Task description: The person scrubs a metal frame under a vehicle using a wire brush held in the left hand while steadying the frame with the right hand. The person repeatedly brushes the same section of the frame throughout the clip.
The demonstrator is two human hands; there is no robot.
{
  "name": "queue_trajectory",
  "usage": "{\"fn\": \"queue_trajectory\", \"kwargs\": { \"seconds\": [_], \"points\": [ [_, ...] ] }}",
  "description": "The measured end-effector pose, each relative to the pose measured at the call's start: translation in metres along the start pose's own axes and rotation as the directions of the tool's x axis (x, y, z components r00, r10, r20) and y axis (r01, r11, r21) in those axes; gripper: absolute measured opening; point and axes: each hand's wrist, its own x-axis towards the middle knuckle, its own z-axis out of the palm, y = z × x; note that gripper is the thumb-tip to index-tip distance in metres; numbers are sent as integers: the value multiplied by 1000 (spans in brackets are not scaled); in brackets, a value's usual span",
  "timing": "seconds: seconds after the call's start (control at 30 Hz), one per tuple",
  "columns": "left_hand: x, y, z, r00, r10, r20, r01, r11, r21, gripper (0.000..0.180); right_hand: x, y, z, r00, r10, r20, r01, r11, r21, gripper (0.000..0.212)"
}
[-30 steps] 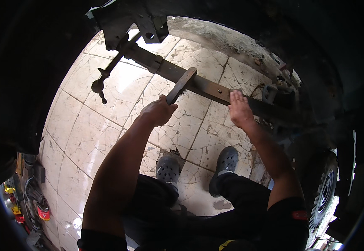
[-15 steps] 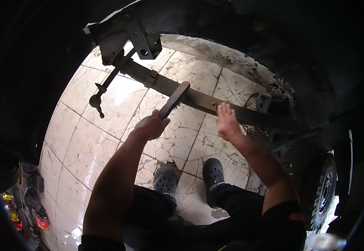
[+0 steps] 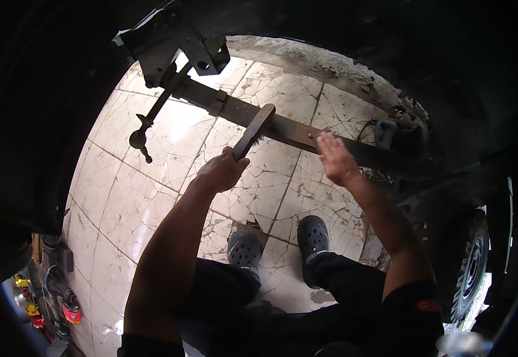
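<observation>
A long dark leaf spring runs from upper left to right in front of me, with a rust-brown patch and a small bolt near its middle. My left hand is closed round the handle of a brush with a worn wooden back and dark bristles. The brush's far end overlaps the spring, left of the bolt; whether the bristles touch it I cannot tell. My right hand is stretched flat, fingertips at the spring's near edge just right of the bolt.
Dark vehicle bodywork arches overhead. A metal bracket and a rod with a ball joint are at upper left. My clogs stand on cracked tiles. A tyred wheel is at lower right; red and yellow items lie lower left.
The whole view has shifted slightly, so the spring sits a little higher and further right. Against the spring, my right fingertips have edged up and the brush has barely moved.
</observation>
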Motion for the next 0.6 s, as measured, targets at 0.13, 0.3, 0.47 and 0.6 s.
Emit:
{"fn": "queue_trajectory", "kwargs": {
  "seconds": [0.13,0.3,0.47,0.6],
  "points": [
    [3,-8,4,997,21,-74,-18,999,38,57,6,0,4,980,198,15,-198,980,-17,54],
    [4,-1,3,1000,-12,-16,11,999,-43,54,25,-5,2,965,257,53,-261,963,69,54],
    [-2,10,-7,992,-72,108,75,997,-19,62,50,-29,3,897,412,160,-428,899,87,56],
    [-4,8,-7,991,-79,105,84,995,-48,63,54,-40,-6,976,112,187,-130,988,85,56]
  ]
}}
